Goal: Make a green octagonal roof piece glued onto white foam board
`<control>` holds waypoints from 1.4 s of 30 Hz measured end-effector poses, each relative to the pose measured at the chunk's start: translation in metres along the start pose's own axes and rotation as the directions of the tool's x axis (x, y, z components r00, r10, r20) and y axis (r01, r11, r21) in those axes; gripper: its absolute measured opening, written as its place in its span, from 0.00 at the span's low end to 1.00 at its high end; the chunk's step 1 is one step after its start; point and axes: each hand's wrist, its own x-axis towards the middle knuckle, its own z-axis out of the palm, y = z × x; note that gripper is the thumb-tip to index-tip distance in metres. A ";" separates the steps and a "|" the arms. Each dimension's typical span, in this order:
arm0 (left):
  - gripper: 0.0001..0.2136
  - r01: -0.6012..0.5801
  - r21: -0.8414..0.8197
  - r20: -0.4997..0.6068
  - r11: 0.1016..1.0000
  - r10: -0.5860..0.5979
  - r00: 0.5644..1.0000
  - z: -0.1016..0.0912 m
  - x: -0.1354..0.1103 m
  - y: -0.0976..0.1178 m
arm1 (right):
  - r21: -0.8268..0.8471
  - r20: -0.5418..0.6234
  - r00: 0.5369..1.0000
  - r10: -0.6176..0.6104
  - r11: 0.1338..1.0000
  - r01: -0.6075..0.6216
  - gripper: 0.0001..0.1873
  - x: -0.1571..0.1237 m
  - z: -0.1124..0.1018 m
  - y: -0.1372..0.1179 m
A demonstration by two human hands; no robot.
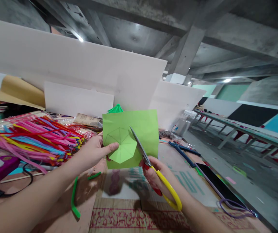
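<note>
My left hand (102, 147) pinches a light green paper sheet (150, 129) at its left side, thumb on the front. An octagon-like outline with lines meeting at its middle (120, 142) is drawn on it; its lower edges look cut free. My right hand (157, 171) grips scissors (169, 189) with yellow and red handles, its fingers close to the lower edge of the sheet. The blades point up and left in front of the paper, near the outline's right side, and look nearly closed. Behind the sheet, a green umbrella-shaped piece (116, 108) partly shows.
Many coloured pipe cleaners (49, 136) lie in a heap at left, beside a purple tool (4, 170). Green scraps (74, 199) lie near my left forearm. On the right are dark blue pliers (183, 151), a phone (218, 184) and a clear plastic container (181, 124). White boards (80, 68) stand behind.
</note>
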 end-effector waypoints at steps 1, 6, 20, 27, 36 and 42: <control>0.30 0.001 -0.001 0.004 1.000 -0.001 1.000 0.000 0.000 0.000 | -0.001 -0.002 1.000 0.002 1.000 -0.002 0.34 0.000 0.000 0.000; 0.29 0.001 -0.004 0.011 1.000 -0.001 1.000 -0.002 0.001 -0.004 | 0.013 -0.005 1.000 0.021 1.000 -0.021 0.36 -0.001 0.001 -0.001; 0.27 0.005 0.012 0.006 1.000 -0.005 1.000 -0.005 0.003 -0.008 | 0.054 -0.012 0.999 0.045 0.998 -0.045 0.34 0.001 0.001 0.004; 0.23 -0.022 -0.012 -0.076 1.000 0.022 0.997 -0.005 0.004 -0.003 | 0.069 -0.017 0.998 0.065 0.996 -0.063 0.37 0.002 0.005 0.000; 0.25 -0.082 -0.017 -0.110 0.997 0.079 0.991 -0.007 0.003 0.002 | -0.089 0.065 0.992 -0.108 0.990 0.114 0.32 -0.006 0.006 0.001; 0.25 -0.031 -0.020 -0.059 0.999 0.030 0.998 -0.003 -0.001 0.005 | -0.241 0.074 0.984 -0.164 0.954 0.177 0.33 -0.007 0.003 -0.001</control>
